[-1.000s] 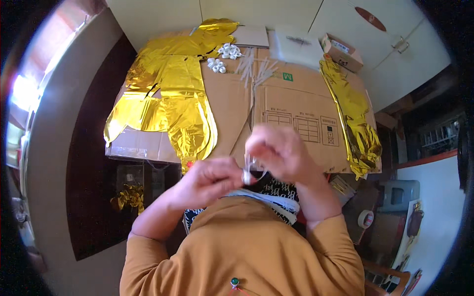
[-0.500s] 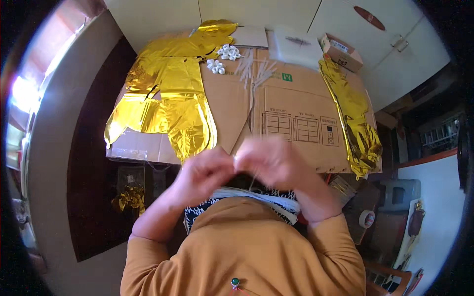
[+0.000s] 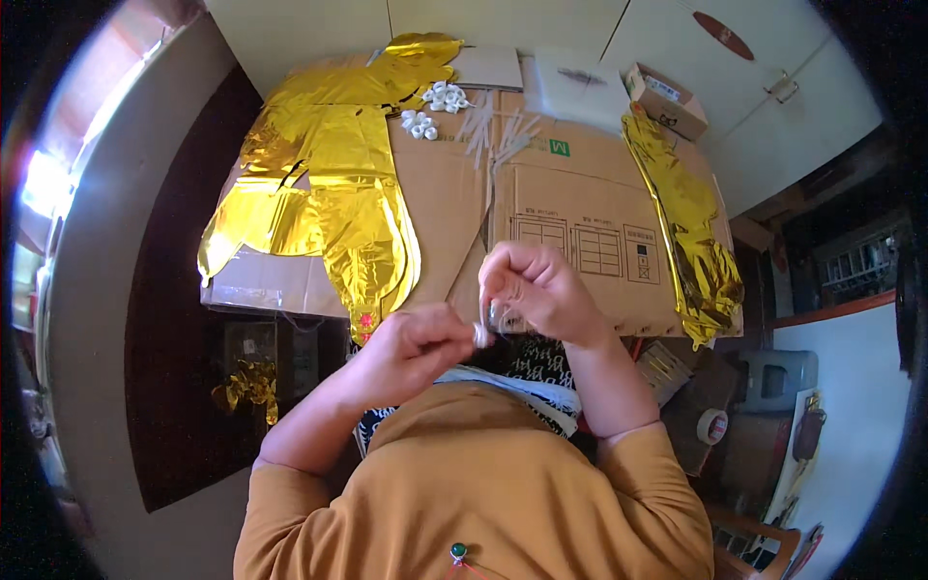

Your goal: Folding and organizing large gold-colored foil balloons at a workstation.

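Left grip (image 3: 411,353) pinches a white coil (image 3: 480,335), right grip (image 3: 537,292) its pale strand (image 3: 484,307).

You wear a plain mustard-brown top (image 3: 474,483) of soft, smooth cloth, creased across the front and at the arms. Your left sleeve (image 3: 285,503) and right sleeve (image 3: 648,474) match it in colour, each ending about the elbow. At the near side hangs a round, glossy green pendant (image 3: 458,550) in a silver-toned mount, with thin red cord (image 3: 473,570). Farther out, your lap shows black cloth (image 3: 536,362) with white markings; garment type cannot be determined. Your left hand (image 3: 416,350) and right hand (image 3: 541,290) are bare.
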The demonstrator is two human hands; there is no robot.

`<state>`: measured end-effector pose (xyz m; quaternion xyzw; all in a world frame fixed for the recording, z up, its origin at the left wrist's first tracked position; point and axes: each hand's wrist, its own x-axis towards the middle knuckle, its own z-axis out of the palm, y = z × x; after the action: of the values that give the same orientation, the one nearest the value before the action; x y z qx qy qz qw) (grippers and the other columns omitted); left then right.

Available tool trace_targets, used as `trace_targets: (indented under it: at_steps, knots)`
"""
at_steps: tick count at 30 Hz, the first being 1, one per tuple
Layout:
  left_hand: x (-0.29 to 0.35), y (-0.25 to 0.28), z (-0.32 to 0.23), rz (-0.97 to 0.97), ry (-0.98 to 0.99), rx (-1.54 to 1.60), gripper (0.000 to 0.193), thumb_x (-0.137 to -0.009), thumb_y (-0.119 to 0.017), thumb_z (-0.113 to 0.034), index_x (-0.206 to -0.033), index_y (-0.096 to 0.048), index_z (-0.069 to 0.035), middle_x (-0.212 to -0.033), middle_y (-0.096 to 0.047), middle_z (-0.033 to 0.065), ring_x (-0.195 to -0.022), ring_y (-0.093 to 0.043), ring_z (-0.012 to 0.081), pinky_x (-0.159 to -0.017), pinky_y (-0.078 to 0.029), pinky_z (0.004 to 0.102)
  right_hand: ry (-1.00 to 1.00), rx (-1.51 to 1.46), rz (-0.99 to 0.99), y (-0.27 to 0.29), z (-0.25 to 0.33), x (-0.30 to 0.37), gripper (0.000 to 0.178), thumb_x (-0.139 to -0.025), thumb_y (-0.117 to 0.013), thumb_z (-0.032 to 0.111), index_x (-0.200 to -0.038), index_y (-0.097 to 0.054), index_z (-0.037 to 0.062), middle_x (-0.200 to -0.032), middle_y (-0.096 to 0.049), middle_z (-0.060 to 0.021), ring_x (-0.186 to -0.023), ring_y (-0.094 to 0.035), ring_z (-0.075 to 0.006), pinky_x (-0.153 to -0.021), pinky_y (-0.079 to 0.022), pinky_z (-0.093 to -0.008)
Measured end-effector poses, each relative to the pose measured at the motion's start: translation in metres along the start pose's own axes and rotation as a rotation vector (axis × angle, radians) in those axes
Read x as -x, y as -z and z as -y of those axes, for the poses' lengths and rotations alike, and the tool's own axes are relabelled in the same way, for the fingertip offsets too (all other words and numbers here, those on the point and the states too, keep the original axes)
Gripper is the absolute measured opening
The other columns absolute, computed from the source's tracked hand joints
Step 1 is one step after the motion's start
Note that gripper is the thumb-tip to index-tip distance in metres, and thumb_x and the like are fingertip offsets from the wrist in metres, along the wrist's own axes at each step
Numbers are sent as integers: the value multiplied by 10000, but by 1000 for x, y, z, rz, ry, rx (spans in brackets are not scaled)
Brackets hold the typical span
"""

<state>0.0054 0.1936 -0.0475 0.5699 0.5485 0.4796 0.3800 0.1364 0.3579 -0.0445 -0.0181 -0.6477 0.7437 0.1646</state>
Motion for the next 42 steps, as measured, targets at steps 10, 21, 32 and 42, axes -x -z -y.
trace_targets:
  at_steps: [10,21,32,42]
  knots:
    - [0,4,6,-92,-107,-126,143,-848,-592,-9,-966,-673,-2,-809,-594,35,-755,-544,104,-644,-425,268,146,417,-93,-7,9,-8,209,-932,-557,209,-822,-571,31,-706,-581,-52,-673,-556,-119,-606,-442,-273]
    - [4,8,-4,-147,101,505,71,-870,-591,-8,-902,-646,24,-890,-609,53,-809,-562,128,-710,-441,256,170,646,-37,-5,11,-13,122,-872,-600,125,-803,-574,28,-710,-582,-92,-635,-576,-223,-600,-455,-308]
    - [-10,16,3,-347,77,937,177,-904,-575,-58,-1048,-659,2,-836,-575,-17,-775,-507,68,-720,-421,215,161,692,198,-14,-9,-6,180,-886,-595,195,-830,-597,24,-687,-584,-97,-656,-599,-206,-613,-468,-325]
    - [-6,8,9,-368,171,897,231,-899,-569,-56,-1112,-617,19,-926,-647,38,-787,-562,79,-725,-454,212,252,676,48,-16,1,-13,148,-888,-592,185,-812,-598,58,-714,-562,-97,-654,-582,-240,-578,-455,-327]
